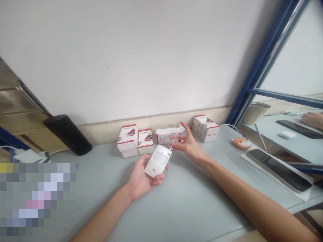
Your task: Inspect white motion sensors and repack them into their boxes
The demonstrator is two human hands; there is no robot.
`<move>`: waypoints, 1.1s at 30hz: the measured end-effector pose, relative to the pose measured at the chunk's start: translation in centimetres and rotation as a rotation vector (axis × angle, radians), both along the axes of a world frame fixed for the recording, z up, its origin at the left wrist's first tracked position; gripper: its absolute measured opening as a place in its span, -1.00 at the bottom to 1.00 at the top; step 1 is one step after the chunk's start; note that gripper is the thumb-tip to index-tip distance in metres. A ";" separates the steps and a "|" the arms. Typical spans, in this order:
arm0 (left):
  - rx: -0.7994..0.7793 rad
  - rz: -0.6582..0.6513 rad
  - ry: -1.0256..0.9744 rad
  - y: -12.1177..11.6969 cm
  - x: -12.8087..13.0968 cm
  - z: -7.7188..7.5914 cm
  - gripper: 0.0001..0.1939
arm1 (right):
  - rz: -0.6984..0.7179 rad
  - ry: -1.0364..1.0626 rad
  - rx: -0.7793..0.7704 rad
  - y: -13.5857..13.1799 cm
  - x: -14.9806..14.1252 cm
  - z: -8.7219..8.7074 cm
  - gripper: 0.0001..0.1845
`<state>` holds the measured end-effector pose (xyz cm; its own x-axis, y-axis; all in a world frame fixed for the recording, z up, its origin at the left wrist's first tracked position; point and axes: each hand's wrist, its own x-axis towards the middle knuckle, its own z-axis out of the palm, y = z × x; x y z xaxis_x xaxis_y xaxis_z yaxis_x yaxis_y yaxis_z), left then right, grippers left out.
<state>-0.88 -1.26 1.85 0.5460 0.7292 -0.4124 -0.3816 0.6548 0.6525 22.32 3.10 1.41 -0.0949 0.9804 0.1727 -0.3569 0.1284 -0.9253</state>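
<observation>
A white motion detector (157,162) with a pale lens window and a small red mark lies tilted in my left hand (141,178), whose fingers wrap around its sides and lower end. From its upper right corner a thin metal antenna (176,136) sticks up, pulled out. My right hand (188,143) is at this antenna. Its index fingertip meets the top end, while the thumb and other fingers are bent around the lower part. Both hands are above the grey table (176,208).
Red-and-white boxes stand along the wall: two at left (128,141) (145,142), one behind the detector (161,136), one at right (205,129). A black cylinder (68,134) leans at left. An orange animal-shaped item (241,142) and a dark phone-like device (279,169) lie right, near a blue-framed mirror (287,97).
</observation>
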 end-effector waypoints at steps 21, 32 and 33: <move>-0.037 0.112 -0.082 0.0 0.0 -0.4 -0.60 | 0.073 -0.088 -0.006 -1.6 -2.7 -1.5 0.09; -0.046 0.195 -0.126 0.1 0.4 0.1 -0.61 | -0.128 -0.406 0.218 -2.0 -3.6 -1.9 -0.60; -0.042 0.209 -0.126 0.1 0.4 0.2 -0.60 | -0.193 -0.487 0.280 -1.7 -3.0 -1.6 -0.62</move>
<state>-0.47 -1.16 2.02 0.4340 0.8157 -0.3825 -0.5885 0.5782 0.5652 19.35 1.42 -0.20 -0.0531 0.9113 0.4084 0.1546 0.4115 -0.8982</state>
